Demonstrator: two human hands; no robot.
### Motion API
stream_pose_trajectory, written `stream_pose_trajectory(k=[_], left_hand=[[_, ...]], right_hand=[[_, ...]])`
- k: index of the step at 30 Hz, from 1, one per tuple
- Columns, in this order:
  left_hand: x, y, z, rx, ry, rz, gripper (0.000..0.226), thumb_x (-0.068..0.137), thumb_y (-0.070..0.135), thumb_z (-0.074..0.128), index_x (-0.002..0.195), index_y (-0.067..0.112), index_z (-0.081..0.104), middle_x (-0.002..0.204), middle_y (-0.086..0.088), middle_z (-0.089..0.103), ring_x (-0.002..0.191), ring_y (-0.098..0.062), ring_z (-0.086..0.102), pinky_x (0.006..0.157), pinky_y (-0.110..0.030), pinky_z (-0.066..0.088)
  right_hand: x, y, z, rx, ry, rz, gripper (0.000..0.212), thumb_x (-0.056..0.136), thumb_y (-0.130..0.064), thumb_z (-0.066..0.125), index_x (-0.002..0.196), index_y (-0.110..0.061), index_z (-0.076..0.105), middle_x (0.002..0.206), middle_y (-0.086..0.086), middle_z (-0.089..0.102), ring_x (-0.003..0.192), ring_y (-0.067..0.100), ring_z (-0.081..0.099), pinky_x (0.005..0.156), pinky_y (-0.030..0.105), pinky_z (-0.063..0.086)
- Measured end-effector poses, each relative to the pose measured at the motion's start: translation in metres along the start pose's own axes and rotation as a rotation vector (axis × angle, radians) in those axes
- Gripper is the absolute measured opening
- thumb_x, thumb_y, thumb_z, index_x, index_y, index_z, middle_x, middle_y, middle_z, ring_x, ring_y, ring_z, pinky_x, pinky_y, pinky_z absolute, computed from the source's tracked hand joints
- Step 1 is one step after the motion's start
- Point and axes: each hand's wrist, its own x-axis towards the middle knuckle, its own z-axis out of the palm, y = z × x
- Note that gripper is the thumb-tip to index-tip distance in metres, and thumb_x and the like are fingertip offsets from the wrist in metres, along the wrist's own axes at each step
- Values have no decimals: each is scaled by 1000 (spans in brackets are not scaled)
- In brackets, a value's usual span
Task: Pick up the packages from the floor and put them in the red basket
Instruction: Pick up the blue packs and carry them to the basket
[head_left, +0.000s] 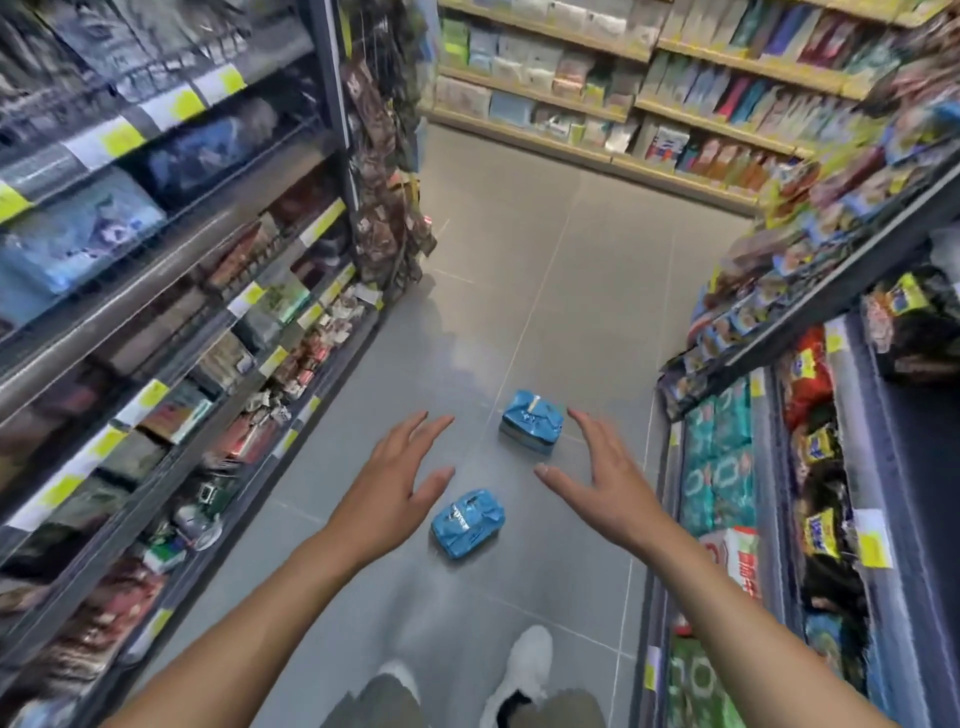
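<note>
Two blue foil packages lie on the grey tiled floor of a shop aisle. The nearer package is just ahead of my feet. The farther package lies a little beyond it and to the right. My left hand is stretched out above the floor, fingers straight and spread, left of both packages. My right hand is also held out with fingers spread, just right of the farther package. Neither hand touches anything. No red basket is in view.
Stocked shelves line the aisle on the left, and more shelves on the right. Another shelf wall closes the far end. My white shoes stand on the floor at the bottom.
</note>
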Motion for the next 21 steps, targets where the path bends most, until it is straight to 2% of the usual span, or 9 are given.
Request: stream_pose_trajectory(k=[5,7,13,17,19,21], left_hand=[[49,-62,73,-60,9,-134,57,101,46,52,152,50,25,165,11,20,152,-9,16,118,-29,20],[63,-98,115,-116,15,-216,62,98,48,56,152,48,26,164,10,24,151,-10,21,121,-33,23],[88,-216,251,-249,-38,-457,72,95,52,60,157,39,24,164,11,23,149,-11,27,117,-32,26],[112,-306,352,-530,44,-720,70,99,47,57,158,30,25,155,4,37,139,-17,41,111,-34,34],[123,-345,401,-703,72,-889,65,102,47,52,158,25,26,154,3,39,137,-20,43,114,-42,37],[134,-381,444,-839,111,-971,56,104,50,44,152,24,35,155,4,37,136,-21,44,115,-51,35]], right_hand=[[79,64,60,48,-88,4,87,87,-58,69,159,-27,29,162,-5,33,151,16,28,123,38,26],[107,98,97,66,-135,14,88,86,-58,70,158,-27,30,162,-5,34,150,16,29,122,38,27],[175,202,224,87,-281,73,83,91,-54,69,158,-24,31,163,-1,33,150,18,29,122,37,26],[223,280,331,144,-363,161,80,93,-50,68,158,-23,32,161,6,35,148,20,33,119,35,26],[244,316,382,197,-394,233,78,93,-50,69,158,-26,33,161,8,35,148,22,35,118,37,29],[264,347,426,290,-405,316,76,93,-50,69,157,-29,33,162,6,33,146,24,37,111,39,36]])
